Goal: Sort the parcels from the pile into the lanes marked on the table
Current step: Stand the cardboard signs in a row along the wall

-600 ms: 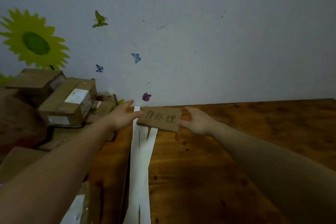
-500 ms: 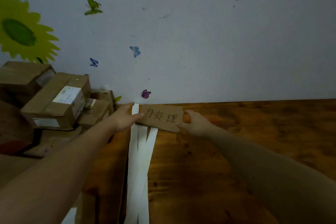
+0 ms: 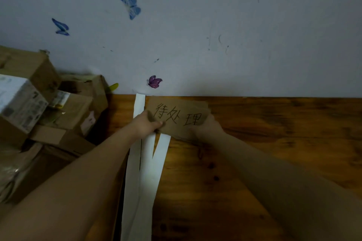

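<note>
While both arms reach toward 12 o'clock, the parcels [image 3: 45, 107] sit heaped at 9 o'clock on the table [image 3: 274, 152], against the wall [image 3: 215, 35]. At least five brown boxes can be told apart there, two with pale labels; lower down their edges run together, so the full count cannot be told. Most of the boxes lie with their long sides slanting from 7 toward 1 o'clock. Just right of the pile, three paper strips [image 3: 145, 174] run lengthwise from 6 to 12 o'clock, close together near the body and fanning slightly farther out, with the leftmost reaching the wall. The left hand [image 3: 146, 126] lies over them, its thumb curled onto the left end of one cardboard sign [image 3: 178, 117] and pinching it. That sign sits at the far edge of the table at the head of the strips, its long axis running from 9 to 3 o'clock with the right end dipping toward 4. Three handwritten characters on it read upright for the wearer. Whether it lies flat or is lifted cannot be told. The right hand [image 3: 208, 129] grips its lower right corner, fingers tucked beneath. On the wall at 11 and 12 o'clock are three butterflies [image 3: 154, 82], two blue and one purple.
</note>
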A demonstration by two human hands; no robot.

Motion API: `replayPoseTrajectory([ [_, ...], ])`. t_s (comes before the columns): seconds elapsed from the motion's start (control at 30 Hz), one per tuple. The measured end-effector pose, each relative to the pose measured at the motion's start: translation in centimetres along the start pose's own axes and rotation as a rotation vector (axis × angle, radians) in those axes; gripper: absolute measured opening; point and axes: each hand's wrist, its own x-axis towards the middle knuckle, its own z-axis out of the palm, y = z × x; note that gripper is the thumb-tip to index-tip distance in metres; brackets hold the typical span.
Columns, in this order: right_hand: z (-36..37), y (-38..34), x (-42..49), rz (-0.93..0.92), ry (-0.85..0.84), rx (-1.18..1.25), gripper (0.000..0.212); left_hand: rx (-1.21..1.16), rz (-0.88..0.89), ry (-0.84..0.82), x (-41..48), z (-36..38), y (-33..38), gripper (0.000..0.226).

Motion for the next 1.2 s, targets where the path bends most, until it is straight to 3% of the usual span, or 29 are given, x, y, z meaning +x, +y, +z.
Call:
replayPoseTrajectory([
  [0.17,-1.1,-0.3,0.9,0.124,0.003,0.196,0.065,-0.040,-0.088,0.055,1.8,0.2,0.1,0.043],
  [0.3,-1.9,-0.2,0.8,0.123,-0.003,0.272,0.050,-0.074,-0.161,0.062,2.0,0.0,-0.5,0.032],
  [0.47,-2.7,-0.2,-0.5,-0.088,0.028,0.332,0.050,-0.371,-0.076,0.178,0.5,-0.5,-1.0,0.046],
  [0.6,-2.6,0.5,-2.2,-0.238,0.053,0.308,0.051,-0.420,0.016,0.237,-1.4,-0.3,-1.8,0.050],
  [0.8,-1.2,2.2,-2.4,-0.223,0.006,0.196,0.062,-0.353,0.080,0.199,-2.5,1.3,-3.3,0.046],
  [0.87,-1.6,1.6,-2.5,-0.255,0.060,0.163,0.048,-0.360,0.086,0.219,-2.7,1.0,-3.1,0.041],
  [0.97,-3.1,0.2,-3.4,-0.301,0.083,0.247,0.035,-0.491,0.077,0.245,-3.5,-0.8,-2.6,0.036],
  [1.07,-4.5,-1.8,-4.6,-0.348,0.082,0.291,0.037,-0.748,0.038,0.199,-5.0,-2.9,-1.4,0.031],
  [1.2,-5.4,-3.7,-5.5,-0.350,0.089,0.375,0.041,-0.851,0.028,0.224,-6.5,-5.1,-0.9,0.031],
])
